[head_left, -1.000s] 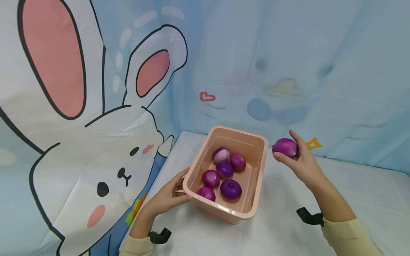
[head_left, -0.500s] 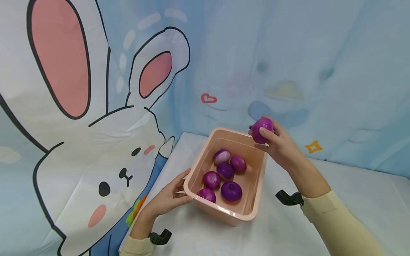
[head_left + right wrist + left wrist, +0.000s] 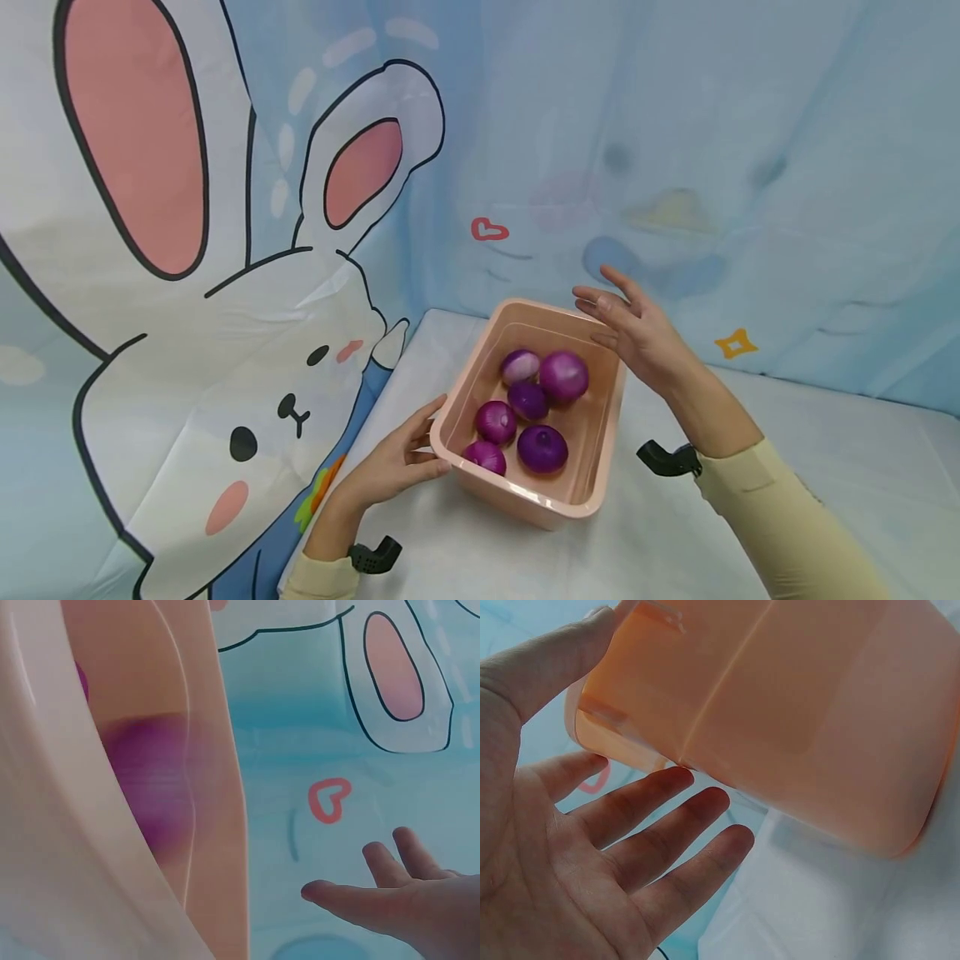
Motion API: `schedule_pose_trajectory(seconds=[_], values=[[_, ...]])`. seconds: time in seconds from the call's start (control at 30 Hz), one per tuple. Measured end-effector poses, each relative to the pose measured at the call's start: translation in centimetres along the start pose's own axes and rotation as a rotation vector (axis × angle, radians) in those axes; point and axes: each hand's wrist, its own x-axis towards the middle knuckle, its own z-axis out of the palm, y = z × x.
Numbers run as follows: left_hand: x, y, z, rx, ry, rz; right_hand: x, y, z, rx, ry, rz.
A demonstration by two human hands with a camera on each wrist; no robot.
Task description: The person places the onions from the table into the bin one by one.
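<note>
A peach plastic tub (image 3: 611, 433) holds several purple onions. One larger-looking onion (image 3: 563, 376) is at the tub's far right part, covering the onion that was visible there before; it is blurred in the right wrist view, and I cannot tell whether it touches the others. A paler onion (image 3: 520, 367) sits just left of it, and a dark onion (image 3: 542, 449) lies nearer. Over the far right rim, my right hand (image 3: 637, 333) has its fingers spread and holds nothing. My left hand (image 3: 393, 462) rests at the tub's near left corner, fingers (image 3: 697, 859) extended along its outer wall (image 3: 817, 712).
The tub stands on a white-covered table (image 3: 697, 508). Behind it hangs a light blue printed cloth (image 3: 825, 208), and on the left a large cartoon rabbit (image 3: 225, 375). A dark wrist camera (image 3: 667, 458) sits on the right wrist.
My right hand moved left over the tub with an onion, then let go of it. The onion is now lower, within the tub's outline. The left hand has stayed in place.
</note>
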Motion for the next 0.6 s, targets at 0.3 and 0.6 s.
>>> schedule_pose_trajectory(seconds=[0.3,0.6], values=[[0.1,-0.1,-0.1,0.0,-0.004,-0.004,-0.5,0.1,-0.3,-0.075,-0.006,-0.023],[0.3,0.7,-1.5,0.13,0.005,0.01,-1.2,-0.4,-0.4,-0.331,0.055,-0.008]])
